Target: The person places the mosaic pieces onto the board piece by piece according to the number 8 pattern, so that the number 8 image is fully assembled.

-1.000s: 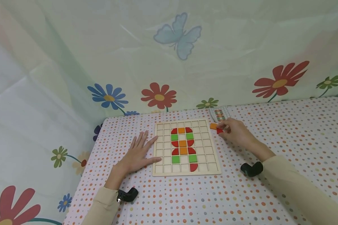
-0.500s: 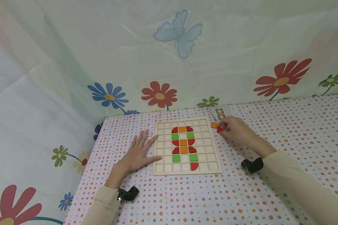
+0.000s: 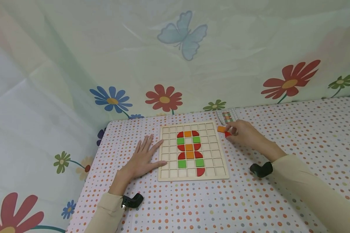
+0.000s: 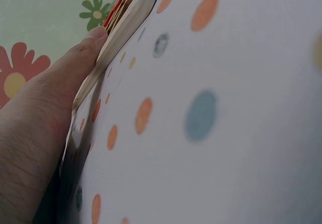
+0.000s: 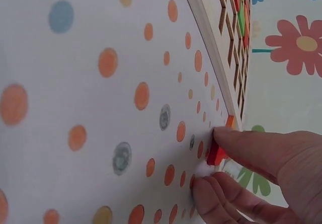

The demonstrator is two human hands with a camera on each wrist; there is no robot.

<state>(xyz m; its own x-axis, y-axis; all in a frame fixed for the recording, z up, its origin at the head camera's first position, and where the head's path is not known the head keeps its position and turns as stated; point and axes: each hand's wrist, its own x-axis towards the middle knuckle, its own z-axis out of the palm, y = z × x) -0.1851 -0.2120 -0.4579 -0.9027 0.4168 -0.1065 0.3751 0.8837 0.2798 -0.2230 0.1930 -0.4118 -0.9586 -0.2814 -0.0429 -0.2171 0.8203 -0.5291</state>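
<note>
A wooden grid board [image 3: 215, 154] lies on the table, with red quarter-round tiles and green and orange square tiles set in its middle columns. My left hand [image 3: 141, 162] rests spread at the board's left edge, thumb and index fingertips over the rim; its thumb [image 4: 83, 53] lies on the rim in the left wrist view. Past the board's right edge, my right hand [image 3: 245, 136] pinches a red tile [image 5: 216, 153] with thumb and fingers, low over the cloth. Beside that tile lies an orange tile [image 3: 221, 129], partly behind the fingers.
A small printed card [image 3: 226, 116] with a coloured grid pattern lies behind the right hand, near the back edge. Dotted cloth [image 3: 192, 207] covers the table. A flowered curtain [image 3: 128, 58] rises along the back and left sides.
The red tile under the right fingers has turned a little and shows a narrower, pointed shape. The left hand and the board stay in place.
</note>
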